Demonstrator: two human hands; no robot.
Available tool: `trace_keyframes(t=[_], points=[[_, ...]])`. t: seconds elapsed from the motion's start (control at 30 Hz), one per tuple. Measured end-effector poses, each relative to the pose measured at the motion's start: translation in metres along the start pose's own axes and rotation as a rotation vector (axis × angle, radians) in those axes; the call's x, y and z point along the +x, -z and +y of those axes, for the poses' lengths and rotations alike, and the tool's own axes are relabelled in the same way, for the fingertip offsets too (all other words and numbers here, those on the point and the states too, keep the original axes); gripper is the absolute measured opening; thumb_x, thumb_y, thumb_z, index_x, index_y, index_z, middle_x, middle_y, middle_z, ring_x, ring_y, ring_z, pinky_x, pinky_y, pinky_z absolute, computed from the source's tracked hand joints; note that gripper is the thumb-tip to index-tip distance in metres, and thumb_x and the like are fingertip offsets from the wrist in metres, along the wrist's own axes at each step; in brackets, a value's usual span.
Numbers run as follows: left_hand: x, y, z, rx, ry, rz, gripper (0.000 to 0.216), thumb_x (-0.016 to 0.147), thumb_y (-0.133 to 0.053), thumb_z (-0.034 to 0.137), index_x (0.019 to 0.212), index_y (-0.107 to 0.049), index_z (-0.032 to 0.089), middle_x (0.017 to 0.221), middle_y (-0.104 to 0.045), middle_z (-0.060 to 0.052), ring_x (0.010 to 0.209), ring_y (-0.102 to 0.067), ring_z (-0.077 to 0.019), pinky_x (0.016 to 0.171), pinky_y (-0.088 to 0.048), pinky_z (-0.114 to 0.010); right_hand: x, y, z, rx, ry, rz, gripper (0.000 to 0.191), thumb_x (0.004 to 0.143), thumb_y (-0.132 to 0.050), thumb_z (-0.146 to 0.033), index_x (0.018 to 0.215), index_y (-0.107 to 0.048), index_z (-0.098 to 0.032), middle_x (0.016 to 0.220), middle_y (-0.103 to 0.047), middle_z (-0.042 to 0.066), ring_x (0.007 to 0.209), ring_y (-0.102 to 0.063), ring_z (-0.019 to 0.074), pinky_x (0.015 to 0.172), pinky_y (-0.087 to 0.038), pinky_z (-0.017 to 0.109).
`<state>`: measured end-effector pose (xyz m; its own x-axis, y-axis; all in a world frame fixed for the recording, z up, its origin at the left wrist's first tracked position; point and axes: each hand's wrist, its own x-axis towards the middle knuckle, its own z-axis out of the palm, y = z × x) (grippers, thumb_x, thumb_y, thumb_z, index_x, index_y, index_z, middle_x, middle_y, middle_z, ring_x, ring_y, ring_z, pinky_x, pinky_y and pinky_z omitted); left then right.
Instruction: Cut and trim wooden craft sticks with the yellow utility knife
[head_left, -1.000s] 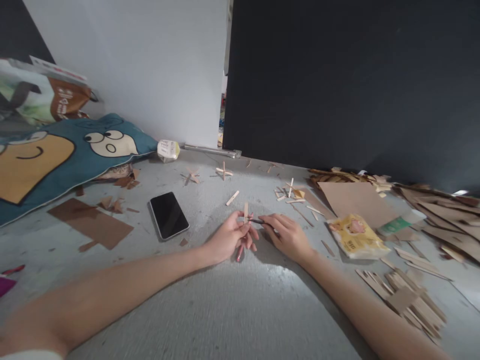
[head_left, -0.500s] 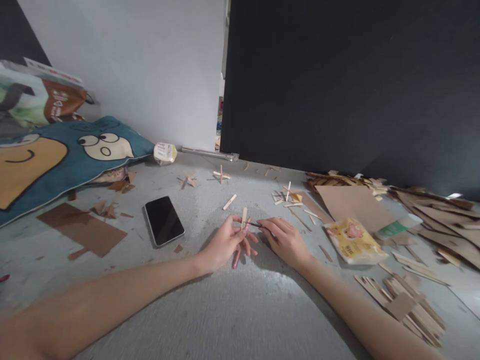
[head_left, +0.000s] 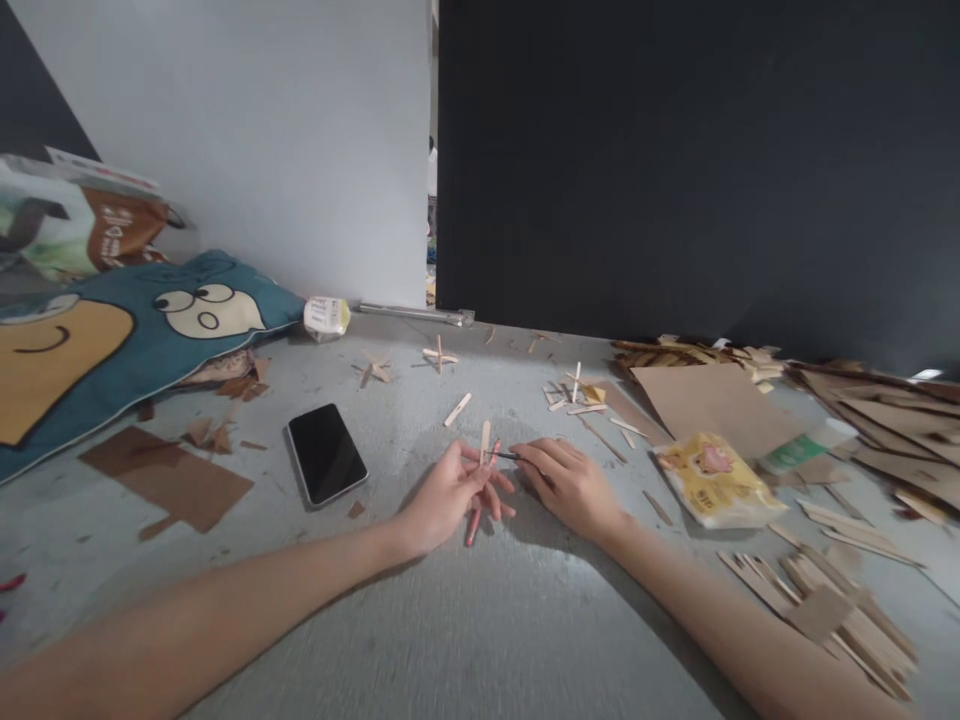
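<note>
My left hand (head_left: 450,492) pinches a small wooden stick (head_left: 484,440) that stands nearly upright between its fingers, low over the grey floor (head_left: 465,620). My right hand (head_left: 566,478) sits just to the right of it, fingers closed on a thin dark pointed tool (head_left: 504,455) whose tip touches the stick. A reddish stick (head_left: 473,523) lies under my left fingers.
A black phone (head_left: 325,453) lies left of my hands. Loose wooden sticks (head_left: 577,395) and small stick crosses (head_left: 439,356) dot the floor beyond. A yellow packet (head_left: 709,478), cardboard sheets (head_left: 709,400) and stacked strips (head_left: 825,600) lie right. A blue cushion (head_left: 112,330) and brown card (head_left: 165,478) lie left.
The hands keep the same hold on stick and tool. The view has shifted slightly, so everything sits a little lower and further left in the picture.
</note>
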<state>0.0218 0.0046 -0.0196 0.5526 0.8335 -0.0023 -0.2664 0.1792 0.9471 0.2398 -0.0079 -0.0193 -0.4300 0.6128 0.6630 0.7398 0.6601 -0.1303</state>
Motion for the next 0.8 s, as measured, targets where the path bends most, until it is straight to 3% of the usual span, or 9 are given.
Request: trace_keyframes(t=[0.33, 0.53, 0.63, 0.73, 0.8], points=[[0.001, 0.002, -0.001, -0.024, 0.007, 0.002, 0.045, 0.093, -0.072, 0.050, 0.095, -0.037, 0.023, 0.089, -0.075, -0.006, 0.058, -0.073, -0.0150, 0.050, -0.051, -0.024, 0.001, -0.001, 0.000, 0.000, 0.021, 0.028, 0.021, 0.108, -0.050, -0.021, 0.115, -0.070, -0.022, 0.096, -0.077, 0.008, 0.078, -0.069, 0.0203, 0.075, -0.054, 0.032], [0.000, -0.001, 0.004, 0.004, 0.022, 0.018, 0.052, 0.086, -0.075, 0.058, 0.101, -0.040, 0.023, 0.084, -0.073, -0.003, 0.059, -0.074, -0.0187, 0.039, -0.044, -0.021, 0.006, 0.005, -0.006, -0.007, -0.014, -0.059, 0.026, 0.108, -0.045, -0.022, 0.107, -0.071, -0.021, 0.092, -0.076, 0.009, 0.076, -0.070, 0.0201, 0.069, -0.053, 0.030], [-0.001, -0.002, 0.005, 0.011, -0.012, 0.052, 0.058, 0.082, -0.077, 0.064, 0.100, -0.041, 0.022, 0.084, -0.073, -0.002, 0.061, -0.073, -0.0183, 0.043, -0.047, -0.022, 0.018, 0.023, -0.026, 0.073, -0.211, -0.187, 0.026, 0.107, -0.046, -0.028, 0.098, -0.069, -0.021, 0.079, -0.073, 0.005, 0.061, -0.067, 0.0161, 0.056, -0.046, 0.026], [-0.003, -0.005, 0.006, 0.019, -0.058, 0.082, 0.057, 0.082, -0.077, 0.065, 0.095, -0.040, 0.022, 0.080, -0.073, 0.000, 0.059, -0.071, -0.0153, 0.055, -0.055, -0.027, 0.030, 0.043, -0.053, 0.406, -0.481, -0.272, 0.032, 0.104, -0.049, -0.032, 0.076, -0.061, -0.022, 0.054, -0.059, -0.003, 0.046, -0.062, 0.0129, 0.050, -0.044, 0.023], [-0.003, -0.006, 0.006, 0.043, -0.082, 0.090, 0.056, 0.084, -0.074, 0.065, 0.093, -0.040, 0.022, 0.071, -0.070, 0.003, 0.055, -0.069, -0.0143, 0.060, -0.057, -0.029, 0.036, 0.052, -0.066, 0.584, -0.596, -0.335, 0.033, 0.100, -0.051, -0.034, 0.070, -0.057, -0.022, 0.052, -0.056, -0.004, 0.043, -0.063, 0.0133, 0.046, -0.042, 0.023]])
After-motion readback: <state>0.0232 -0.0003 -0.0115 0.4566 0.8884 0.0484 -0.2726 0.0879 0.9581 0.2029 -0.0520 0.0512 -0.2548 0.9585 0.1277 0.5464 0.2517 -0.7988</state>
